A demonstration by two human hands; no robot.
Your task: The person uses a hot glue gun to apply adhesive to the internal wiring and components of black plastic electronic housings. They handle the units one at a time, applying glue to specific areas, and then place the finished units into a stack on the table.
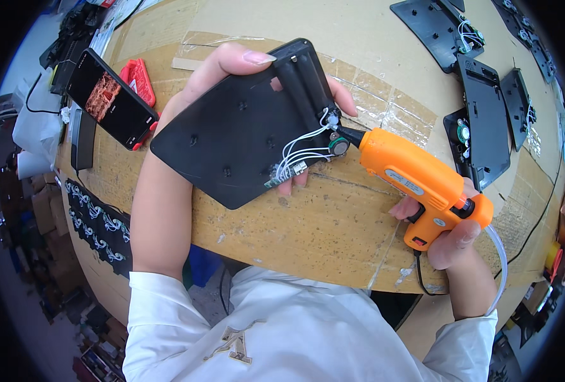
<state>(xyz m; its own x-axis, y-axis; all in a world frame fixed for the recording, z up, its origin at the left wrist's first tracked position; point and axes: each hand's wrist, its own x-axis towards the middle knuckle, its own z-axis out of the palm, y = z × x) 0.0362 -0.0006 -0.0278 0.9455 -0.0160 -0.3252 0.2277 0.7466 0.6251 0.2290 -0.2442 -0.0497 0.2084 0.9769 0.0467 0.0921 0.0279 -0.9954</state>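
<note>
My left hand (216,67) grips a black plastic panel (225,134) from its far side, thumb over the top edge and fingertips showing beyond the right and lower edges. White wires (298,143) run across the panel between a small circuit board (287,173) and a round part (339,146) at its right edge. My right hand (451,239) is wrapped round the handle of an orange hot glue gun (416,172). The gun's dark nozzle (351,135) meets the panel's right edge, beside the round part and a whitish blob of glue; whether they touch I cannot tell.
A phone (112,99) leans in a red stand (138,81) at the left. Wired small boards (98,219) lie on a black sheet at the left edge. More black panels (483,121) rest at the right and far right. The gun's clear glue stick (500,267) and black cord trail near my right forearm.
</note>
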